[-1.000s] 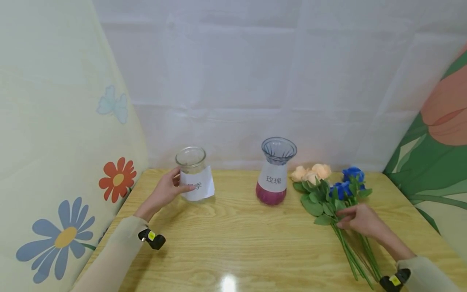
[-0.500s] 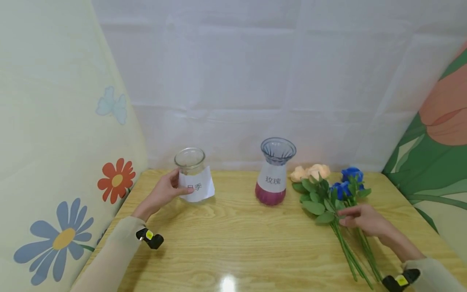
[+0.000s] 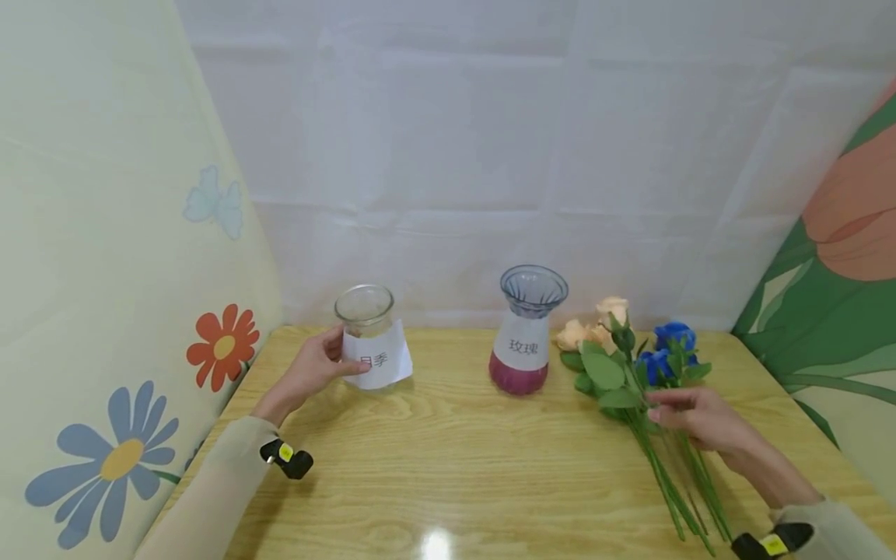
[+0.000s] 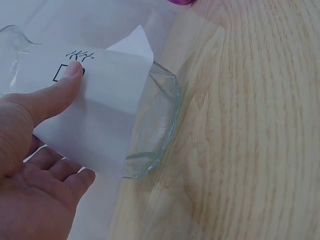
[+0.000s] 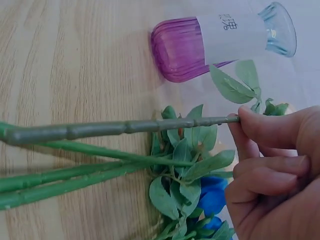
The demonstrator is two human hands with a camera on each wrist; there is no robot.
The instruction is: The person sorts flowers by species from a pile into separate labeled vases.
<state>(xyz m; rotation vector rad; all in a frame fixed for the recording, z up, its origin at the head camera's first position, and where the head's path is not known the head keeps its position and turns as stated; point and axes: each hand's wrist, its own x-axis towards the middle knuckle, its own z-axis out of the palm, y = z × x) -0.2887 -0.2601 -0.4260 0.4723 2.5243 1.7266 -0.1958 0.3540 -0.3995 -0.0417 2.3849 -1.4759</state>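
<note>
My left hand (image 3: 315, 370) grips a clear glass vase (image 3: 365, 317) from its left side. In the left wrist view, the thumb presses the white paper label (image 4: 107, 107) wrapped round the vase, and the fingers curl behind it. At the right, my right hand (image 3: 707, 420) pinches the green stem (image 5: 125, 127) of a peach rose (image 3: 613, 309) between thumb and forefinger. That rose is lifted a little above the other peach roses (image 3: 572, 334), which lie on the table. Blue roses (image 3: 656, 365) lie just beside the hand, their stems pointing toward me.
A second glass vase (image 3: 520, 373), bluish at the rim and magenta at the base, stands between the clear vase and the flowers, with its own paper label (image 3: 525, 342). Behind the wooden table (image 3: 420, 467) hangs a white cloth (image 3: 434, 155). Painted panels flank both sides.
The pinched peach rose has risen off the other roses, its bloom and leaves shifting up. The right forearm has shifted slightly right. The left hand stays on the clear vase.
</note>
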